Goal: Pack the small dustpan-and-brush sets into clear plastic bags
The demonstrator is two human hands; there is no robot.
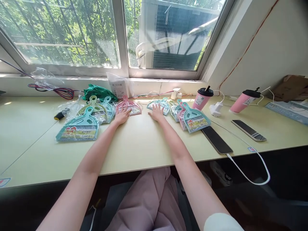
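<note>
My left hand (122,116) lies with fingers spread on a pink dustpan and brush set (133,107) in clear wrapping. My right hand (157,113) rests, fingers apart, on a teal dustpan set (165,107) near the back of the table. Left of my left hand are a large teal set (78,130), a green set (99,112) and another teal set (109,110), all wrapped. To the right of my right hand, several sets overlap, with a teal one (196,120) on top and a pink one partly hidden beneath.
Two pink cups (201,100) (243,102) with black lids stand back right, near a white charger (216,109). A phone (218,140) on a cable and a second phone (249,130) lie at right. At left are a screwdriver (61,114), a green bag (96,92) and coiled wires (62,93).
</note>
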